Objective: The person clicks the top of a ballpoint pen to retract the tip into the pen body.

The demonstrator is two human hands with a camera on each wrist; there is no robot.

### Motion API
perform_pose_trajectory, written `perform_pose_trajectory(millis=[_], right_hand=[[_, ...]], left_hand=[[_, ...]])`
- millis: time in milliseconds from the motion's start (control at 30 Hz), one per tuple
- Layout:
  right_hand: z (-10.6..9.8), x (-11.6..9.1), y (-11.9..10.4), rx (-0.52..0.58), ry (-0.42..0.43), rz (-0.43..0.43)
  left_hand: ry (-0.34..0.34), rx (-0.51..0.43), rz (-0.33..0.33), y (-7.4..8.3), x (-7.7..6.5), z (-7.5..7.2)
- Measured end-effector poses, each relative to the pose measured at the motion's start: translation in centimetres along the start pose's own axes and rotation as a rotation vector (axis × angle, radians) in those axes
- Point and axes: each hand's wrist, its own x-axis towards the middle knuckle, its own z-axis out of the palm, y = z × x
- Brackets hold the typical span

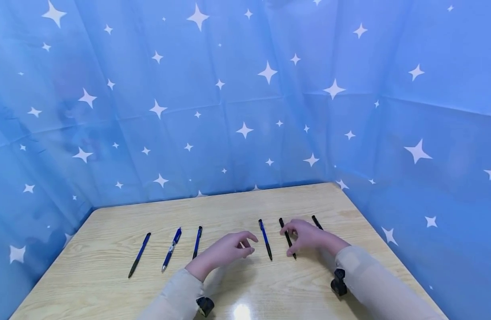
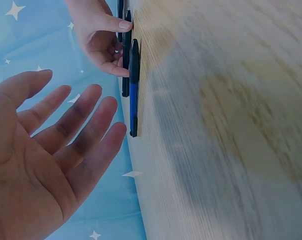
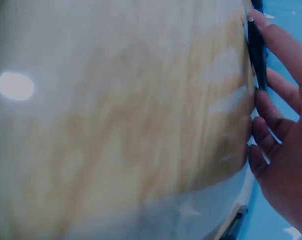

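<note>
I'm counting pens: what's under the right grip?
A black pen: in the head view, its upper end, middle and tip show. Parts crossed by the right grip are covered; anything else beneath is hidden there.

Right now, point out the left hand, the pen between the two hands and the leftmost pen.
Left hand (image 1: 225, 252): head view, on the back of the hand.
Pen between the two hands (image 1: 265, 238): head view, on its blue barrel.
Leftmost pen (image 1: 141, 251): head view, on its blue barrel.

Before you hangs a creased blue curtain (image 1: 245, 95), printed with white four-pointed stars (image 1: 268, 72), running behind and along both sides of the pale wood-grain table (image 1: 89, 266), where you see a bright glare (image 1: 242, 312).
</note>
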Motion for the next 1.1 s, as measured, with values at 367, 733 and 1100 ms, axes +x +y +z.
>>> perform_pose_trajectory(millis=[367,733,1100], right_hand=[[-1.2,0.5,-1.2,0.097,-0.141,0.098],[-2.1,0.7,-2.3,0.116,-0.212,0.186],[-2.4,0.7,-2.9,0.166,-0.254,0.249]], left_hand=[[0.009,0.01,-0.014,-0.3,-0.2,-0.1],[0.007,-0.003,-0.016,-0.6,-0.4,-0.1],[0.011,-0.015,-0.016,-0.4,-0.6,-0.2]])
